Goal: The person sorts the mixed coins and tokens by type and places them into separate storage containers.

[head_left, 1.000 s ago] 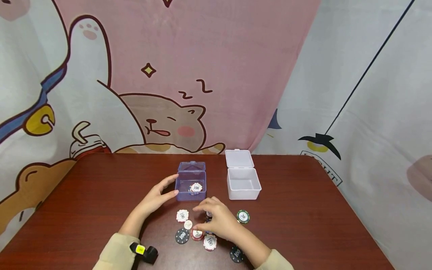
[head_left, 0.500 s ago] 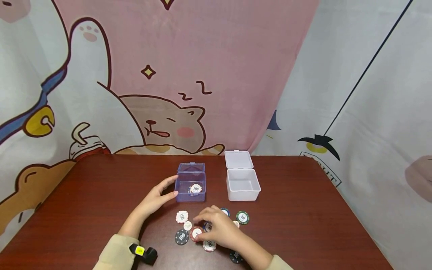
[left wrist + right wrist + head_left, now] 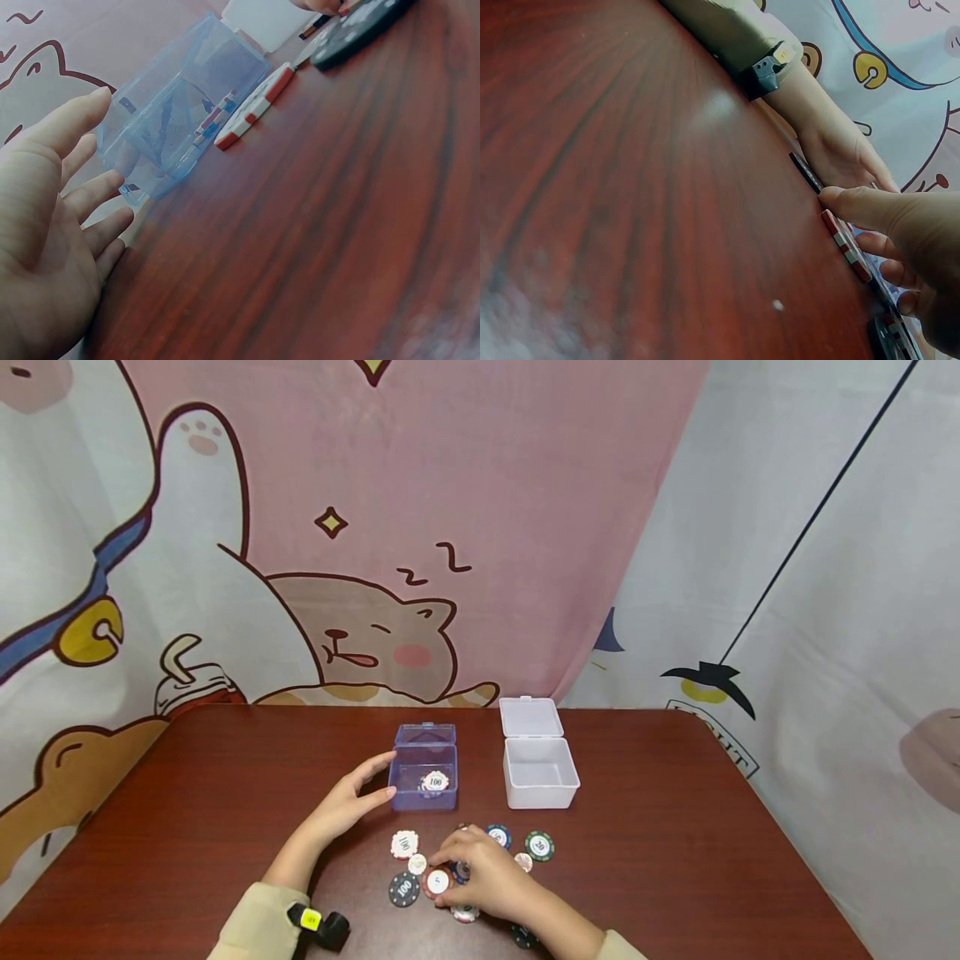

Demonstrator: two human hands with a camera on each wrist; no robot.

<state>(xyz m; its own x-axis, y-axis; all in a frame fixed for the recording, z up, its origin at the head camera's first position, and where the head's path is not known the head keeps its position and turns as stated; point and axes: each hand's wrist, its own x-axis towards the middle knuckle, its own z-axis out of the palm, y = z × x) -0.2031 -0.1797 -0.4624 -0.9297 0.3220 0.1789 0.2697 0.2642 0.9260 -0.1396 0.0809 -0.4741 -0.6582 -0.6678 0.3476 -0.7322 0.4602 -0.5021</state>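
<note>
My left hand [image 3: 347, 800] rests at the left side of a clear blue plastic box [image 3: 403, 797], thumb and fingers spread along its wall. The box's lid is raised, and a white poker chip marked 100 [image 3: 435, 782] lies inside on others. In front of it, my right hand [image 3: 487, 872] pinches a red poker chip marked 5 [image 3: 437, 882] by its edges, low over the table. Beneath and beside that hand lie a dark blue chip [image 3: 461, 870] and a white chip [image 3: 465, 913], both partly covered. In the left wrist view, the left hand [image 3: 52, 217] has loosely extended fingers.
An open white plastic box [image 3: 542, 793] stands to the right of the blue one. Around the right hand lie a white 100 chip [image 3: 405, 844], a black 100 chip [image 3: 404, 889], a green 20 chip [image 3: 539, 845], a blue chip [image 3: 498, 837] and small pale discs [image 3: 417, 863].
My right hand has come down and toward the front onto the red chip, its thumb and fingers closing on the edges. The blue chip behind has come into view. My left hand stays put.
</note>
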